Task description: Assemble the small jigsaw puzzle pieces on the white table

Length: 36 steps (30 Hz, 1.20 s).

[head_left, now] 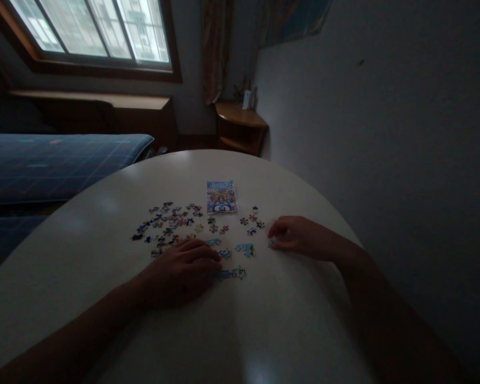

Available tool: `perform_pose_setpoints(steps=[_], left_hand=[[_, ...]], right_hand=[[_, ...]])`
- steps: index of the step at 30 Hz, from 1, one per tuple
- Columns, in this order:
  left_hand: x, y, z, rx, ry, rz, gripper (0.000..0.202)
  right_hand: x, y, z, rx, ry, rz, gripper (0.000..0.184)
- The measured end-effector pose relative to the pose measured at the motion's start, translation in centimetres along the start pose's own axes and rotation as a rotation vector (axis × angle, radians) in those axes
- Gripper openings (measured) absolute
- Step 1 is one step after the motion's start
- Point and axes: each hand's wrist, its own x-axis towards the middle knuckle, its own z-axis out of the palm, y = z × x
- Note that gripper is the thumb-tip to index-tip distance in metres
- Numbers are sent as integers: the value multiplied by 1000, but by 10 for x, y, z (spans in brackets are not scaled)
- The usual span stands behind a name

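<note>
My left hand (184, 269) lies flat on the white round table, palm down with fingers stretched out, partly covering some jigsaw pieces. By its fingertips is a light blue piece with a round figure (224, 253), and a joined strip of pieces (232, 273) sticks out below them. Another joined bit (245, 249) lies between my two hands. My right hand (292, 233) curls at the right, thumb and fingers pinched around a small light blue jigsaw piece (271, 244) at the tabletop. Fingers hide part of that piece.
Many loose jigsaw pieces (172, 221) spread left of centre; several more (253, 218) lie near my right hand. Behind them is a colourful picture packet (222, 197). A wall (404, 133) borders the round table (208, 160) on the right; a bed (64, 165) stands left.
</note>
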Motion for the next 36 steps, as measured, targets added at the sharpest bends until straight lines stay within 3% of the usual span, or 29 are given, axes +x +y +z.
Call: perform_pose_setpoints(steps=[7,11,16,21,26,36], left_hand=[[11,38,2,18,-59,106,25],[13,45,6,9,-79,147,21],[11,43,7,13,-87,146,23],[9,39,9,104,-63,60,31],[7,28,9,165,41,-25,28],[6,17,9,141,32,-102,28]], right_hand=[[0,-3,2,-13,-49,66,15],[-4,-8,0,2,-107,67,14],[0,-17,3,133,-26,-59,16],[6,-32,16,203,29,-149,13],[7,-44,30,225,61,-168,20],[15,-42,39,141,115,-164,21]])
